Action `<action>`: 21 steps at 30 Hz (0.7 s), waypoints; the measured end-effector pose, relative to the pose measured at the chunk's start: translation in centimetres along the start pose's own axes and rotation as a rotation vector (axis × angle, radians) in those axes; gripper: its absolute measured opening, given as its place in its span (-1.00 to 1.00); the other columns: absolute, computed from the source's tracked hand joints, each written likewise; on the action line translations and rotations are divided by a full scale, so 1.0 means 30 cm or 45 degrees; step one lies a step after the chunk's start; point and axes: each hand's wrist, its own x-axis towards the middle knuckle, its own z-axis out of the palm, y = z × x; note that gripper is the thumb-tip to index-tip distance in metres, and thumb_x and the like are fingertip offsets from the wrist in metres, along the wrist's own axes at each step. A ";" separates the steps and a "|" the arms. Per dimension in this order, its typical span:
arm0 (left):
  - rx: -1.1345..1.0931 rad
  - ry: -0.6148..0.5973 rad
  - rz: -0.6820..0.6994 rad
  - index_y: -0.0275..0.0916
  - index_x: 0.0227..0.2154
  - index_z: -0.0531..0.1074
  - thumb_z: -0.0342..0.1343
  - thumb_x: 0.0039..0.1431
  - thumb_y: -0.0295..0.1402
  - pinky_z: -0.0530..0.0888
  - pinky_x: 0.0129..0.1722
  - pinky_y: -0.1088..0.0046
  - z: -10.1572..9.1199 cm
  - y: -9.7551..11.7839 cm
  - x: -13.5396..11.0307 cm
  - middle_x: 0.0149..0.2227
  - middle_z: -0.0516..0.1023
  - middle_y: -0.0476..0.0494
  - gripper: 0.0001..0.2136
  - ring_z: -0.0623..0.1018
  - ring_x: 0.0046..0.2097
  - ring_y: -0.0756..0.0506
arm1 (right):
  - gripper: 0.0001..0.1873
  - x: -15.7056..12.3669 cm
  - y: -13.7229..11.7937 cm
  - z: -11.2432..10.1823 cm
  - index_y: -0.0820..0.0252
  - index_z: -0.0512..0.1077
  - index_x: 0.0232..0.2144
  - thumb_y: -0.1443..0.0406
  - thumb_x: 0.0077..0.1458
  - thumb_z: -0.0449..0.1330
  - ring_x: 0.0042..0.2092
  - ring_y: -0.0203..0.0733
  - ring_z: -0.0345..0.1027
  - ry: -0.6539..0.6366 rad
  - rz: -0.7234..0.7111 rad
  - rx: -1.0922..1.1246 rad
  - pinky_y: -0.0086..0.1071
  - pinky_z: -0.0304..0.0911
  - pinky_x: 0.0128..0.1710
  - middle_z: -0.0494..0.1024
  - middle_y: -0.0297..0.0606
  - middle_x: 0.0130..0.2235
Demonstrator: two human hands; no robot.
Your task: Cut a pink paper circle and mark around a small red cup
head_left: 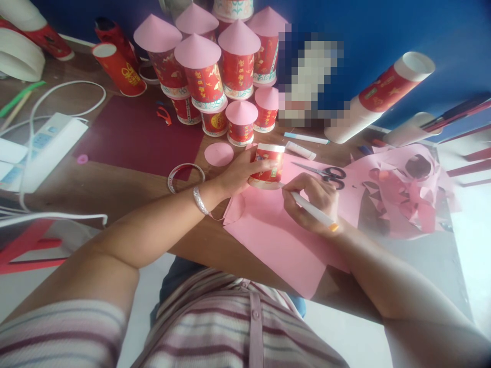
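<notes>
My left hand grips a short red paper cup with a white band at its top, thumb across its front. In my right hand is a white marker with an orange end, and its tip meets the lower edge of the cup. Under both hands lies a large sheet of pink paper. Black-handled scissors rest on the sheet just beyond my right hand. A pink paper disc and a white ring lie to the left of the cup.
Several red cups with pink cone roofs stand stacked at the back. Pink paper scraps pile up at the right. A tall red-and-white tube leans by the blue wall. At the left are a white power strip and a dark red sheet.
</notes>
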 end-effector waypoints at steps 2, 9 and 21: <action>-0.006 -0.006 -0.005 -0.23 -0.27 0.51 0.51 0.07 -0.05 0.53 -0.19 0.40 0.001 0.002 0.000 -0.29 0.59 -0.08 -0.59 0.58 -0.23 -0.05 | -0.82 0.001 -0.003 0.001 0.06 0.42 -0.30 0.47 0.20 0.20 -0.52 -0.29 0.42 -0.001 0.001 -0.002 -0.40 0.27 -0.53 0.58 -0.43 -0.45; -0.057 0.018 -0.035 -0.24 -0.29 0.49 0.55 0.00 -0.09 0.51 -0.23 0.42 0.007 0.011 -0.003 -0.31 0.55 -0.04 -0.57 0.53 -0.27 -0.02 | -0.79 0.005 -0.011 0.000 0.05 0.39 -0.29 0.49 0.19 0.21 -0.51 -0.30 0.39 0.000 -0.004 0.065 -0.42 0.24 -0.52 0.55 -0.45 -0.45; -0.053 0.013 -0.019 -0.25 -0.30 0.47 0.54 0.03 -0.07 0.48 -0.25 0.42 0.009 0.008 -0.003 -0.32 0.50 -0.02 -0.56 0.51 -0.28 0.00 | -0.78 0.002 -0.018 -0.001 0.05 0.36 -0.27 0.49 0.22 0.21 -0.51 -0.32 0.39 -0.012 -0.010 0.044 -0.42 0.23 -0.52 0.56 -0.46 -0.44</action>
